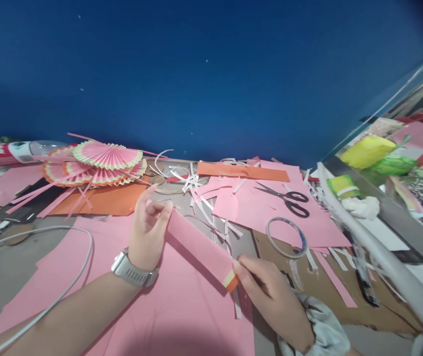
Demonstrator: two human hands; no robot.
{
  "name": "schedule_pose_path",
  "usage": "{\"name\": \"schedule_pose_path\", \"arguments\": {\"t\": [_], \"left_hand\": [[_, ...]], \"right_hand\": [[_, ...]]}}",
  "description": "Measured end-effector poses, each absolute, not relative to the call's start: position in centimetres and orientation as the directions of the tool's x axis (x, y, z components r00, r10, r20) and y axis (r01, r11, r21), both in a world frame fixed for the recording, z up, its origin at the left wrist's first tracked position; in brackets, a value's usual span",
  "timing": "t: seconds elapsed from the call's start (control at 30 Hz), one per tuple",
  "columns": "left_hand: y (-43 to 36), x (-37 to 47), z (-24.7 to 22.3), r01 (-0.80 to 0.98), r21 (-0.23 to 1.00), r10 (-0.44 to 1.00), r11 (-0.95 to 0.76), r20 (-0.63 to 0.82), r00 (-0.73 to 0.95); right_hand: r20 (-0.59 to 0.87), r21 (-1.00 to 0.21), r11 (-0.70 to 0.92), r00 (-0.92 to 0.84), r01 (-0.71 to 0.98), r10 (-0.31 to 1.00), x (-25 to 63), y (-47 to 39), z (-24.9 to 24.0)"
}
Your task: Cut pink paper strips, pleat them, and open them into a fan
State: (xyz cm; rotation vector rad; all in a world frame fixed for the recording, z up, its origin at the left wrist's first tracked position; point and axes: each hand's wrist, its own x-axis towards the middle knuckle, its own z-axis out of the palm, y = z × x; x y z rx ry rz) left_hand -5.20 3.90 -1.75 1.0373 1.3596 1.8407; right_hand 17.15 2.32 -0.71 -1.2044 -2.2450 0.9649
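Observation:
Between my two hands a pink paper strip [200, 244] with a yellow and orange end slants down to the right. My left hand [148, 230], with a watch on its wrist, pinches the upper left end between thumb and fingers. At the lower right, my right hand [267, 291] grips the strip beside its coloured end. Large pink paper sheets [182, 321] lie flat beneath the strip. Pleated paper fans [107, 157] in pink, yellow and orange are piled at the back left.
Black scissors [287, 198] and a tape roll [286, 237] lie on pink paper at the right. An orange strip [243, 171] is behind them. White paper scraps [204, 210] are scattered mid-table. A white cable [89, 252] loops at the left; a bottle [7, 153] lies behind.

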Motion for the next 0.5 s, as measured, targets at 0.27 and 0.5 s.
{"name": "schedule_pose_path", "arguments": {"t": [0.27,0.5], "left_hand": [[3.7,-5.1,-0.7,-0.060,0.962,0.832,-0.265,0.197,-0.519],[2.1,-3.9,-0.2,-0.375,0.895,0.934,-0.243,0.112,-0.339]], "right_hand": [[0.003,-0.712,0.402,-0.569,0.576,0.822,16.8,2.3,-0.5],[-0.050,-0.837,0.189,-0.416,0.514,0.908,17.5,3.1,-0.3]]}}
